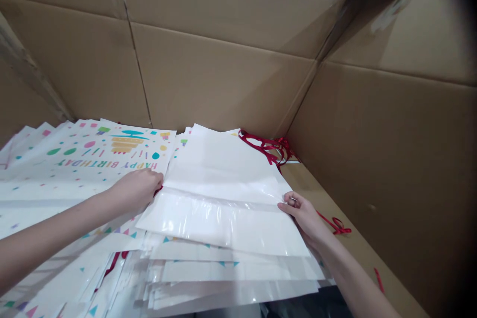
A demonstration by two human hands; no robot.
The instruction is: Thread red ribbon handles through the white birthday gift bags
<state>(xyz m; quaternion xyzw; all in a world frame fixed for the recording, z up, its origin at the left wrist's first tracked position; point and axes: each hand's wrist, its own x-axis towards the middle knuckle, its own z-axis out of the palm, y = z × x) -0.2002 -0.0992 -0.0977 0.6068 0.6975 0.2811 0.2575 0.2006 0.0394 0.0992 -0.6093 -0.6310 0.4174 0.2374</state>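
A white gift bag (pixel 219 194) lies on top of the pile, its lower half under glossy clear film. My right hand (pixel 302 216) pinches its right edge between thumb and fingers. My left hand (pixel 136 190) rests with curled fingers at the bag's left edge, on a printed "HAPPY BIRTHDAY" bag (pixel 93 154). A bit of red ribbon (pixel 158 191) shows beside those fingertips. Whether those fingers hold the white bag is hidden. Red ribbon handles (pixel 266 146) are bunched behind the white bag's far edge.
Brown cardboard walls (pixel 208 79) of a large box rise behind and to the right of the fanned stacks of bags. A loose red ribbon (pixel 336 225) lies on the cardboard floor (pixel 354 233) to the right of the stack.
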